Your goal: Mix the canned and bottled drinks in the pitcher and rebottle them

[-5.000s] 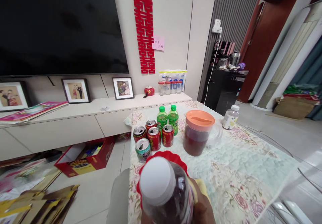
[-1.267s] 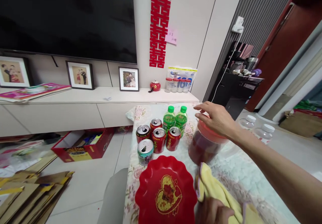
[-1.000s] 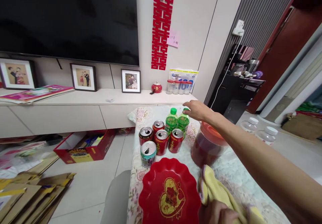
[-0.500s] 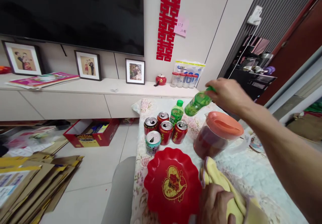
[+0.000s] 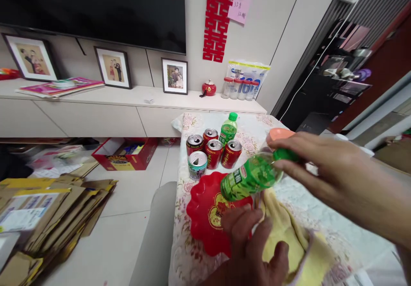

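Observation:
A green plastic drink bottle (image 5: 248, 178) hangs tilted over the red plate. My right hand (image 5: 321, 166) grips it around its green cap, the base pointing left. Below the bottle, my left hand (image 5: 247, 247) has its fingers spread, close to the bottle's underside and beside the yellow cloth (image 5: 282, 221). The scalloped red plate (image 5: 205, 230) lies on the flowered tablecloth, partly covered by the bottle and my left hand. A second green bottle (image 5: 228, 128) stands upright behind several red cans (image 5: 214, 153) and one teal can (image 5: 197, 165).
Behind my right hand is a pitcher with an orange lid (image 5: 278, 135), mostly hidden. A white cabinet (image 5: 154, 102) with picture frames and a red pot (image 5: 208, 89) runs along the wall. Flattened cardboard (image 5: 61, 209) and a red box (image 5: 122, 155) sit on the floor.
My right hand has brought the bottle from beyond the cans toward me, over the red plate. My left hand has come off the yellow cloth and opened beneath the bottle. The view has shifted.

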A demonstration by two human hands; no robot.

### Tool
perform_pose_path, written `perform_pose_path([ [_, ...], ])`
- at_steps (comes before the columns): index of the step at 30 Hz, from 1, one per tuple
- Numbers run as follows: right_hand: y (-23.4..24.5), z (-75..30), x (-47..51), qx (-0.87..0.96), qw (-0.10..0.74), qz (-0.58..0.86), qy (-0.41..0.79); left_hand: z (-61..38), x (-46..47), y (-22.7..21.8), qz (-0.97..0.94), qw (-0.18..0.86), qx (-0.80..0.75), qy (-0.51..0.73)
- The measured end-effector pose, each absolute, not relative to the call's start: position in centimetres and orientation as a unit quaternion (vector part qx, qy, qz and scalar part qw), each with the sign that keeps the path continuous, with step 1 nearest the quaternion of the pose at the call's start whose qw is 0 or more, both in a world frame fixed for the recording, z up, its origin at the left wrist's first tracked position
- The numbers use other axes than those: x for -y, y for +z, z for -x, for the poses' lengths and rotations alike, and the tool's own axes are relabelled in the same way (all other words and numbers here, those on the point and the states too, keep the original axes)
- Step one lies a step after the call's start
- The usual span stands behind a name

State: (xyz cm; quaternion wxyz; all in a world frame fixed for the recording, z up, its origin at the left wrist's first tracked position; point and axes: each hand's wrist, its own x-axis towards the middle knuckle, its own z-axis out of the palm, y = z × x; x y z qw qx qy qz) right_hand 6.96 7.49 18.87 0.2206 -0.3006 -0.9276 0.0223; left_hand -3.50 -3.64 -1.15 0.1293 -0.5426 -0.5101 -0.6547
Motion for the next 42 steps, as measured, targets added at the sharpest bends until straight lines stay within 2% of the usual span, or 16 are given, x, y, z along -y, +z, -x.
perform_pose_path([
  [2, 17.2, -6.0, -7.5, 0.94, 0.186, 0.287, 0.024, 4.5, 3.1, -1.3, 0.519, 0.166, 0.542, -0.64],
  [6, 15.4, -5.4, -7.5, 0.948, 0.131, 0.278, 0.083, 5.8, 1.6, -1.6, 0.503, 0.161, 0.605, -0.596],
  [13, 15.7, -4.8, -6.7, 0.941, 0.122, 0.279, 0.147, 6.2, 0.4, -2.6, 0.508, 0.089, 0.663, -0.543],
  [16, 16.2, -4.7, -6.6, 0.942, 0.157, 0.257, 0.152, 6.3, 0.3, -3.0, 0.496, 0.044, 0.662, -0.56],
  [20, 17.2, -5.8, -6.2, 0.92, 0.26, 0.261, 0.132, 6.6, 0.1, -2.9, 0.461, 0.003, 0.662, -0.591],
  [23, 16.6, -7.7, -5.8, 0.907, 0.262, 0.294, 0.147, 6.9, 0.2, -2.6, 0.439, -0.022, 0.66, -0.609],
  [28, 9.6, -12.7, -7.4, 0.846, 0.17, 0.458, 0.214, 7.2, 0.4, -2.3, 0.417, -0.061, 0.662, -0.62],
  [30, 5.6, -14.7, -8.5, 0.804, 0.161, 0.539, 0.195, 7.3, 0.3, -2.4, 0.42, -0.075, 0.661, -0.618],
  [34, -0.5, -17.0, -9.9, 0.766, 0.156, 0.6, 0.172, 7.3, 0.1, -2.7, 0.429, -0.06, 0.661, -0.613],
  [37, -2.5, -17.3, -9.8, 0.761, 0.168, 0.6, 0.182, 7.4, 0.0, -2.8, 0.438, -0.034, 0.657, -0.613],
  [42, -2.5, -18.8, -9.9, 0.736, 0.221, 0.596, 0.232, 7.5, 0.1, -2.6, 0.434, -0.036, 0.661, -0.612],
])
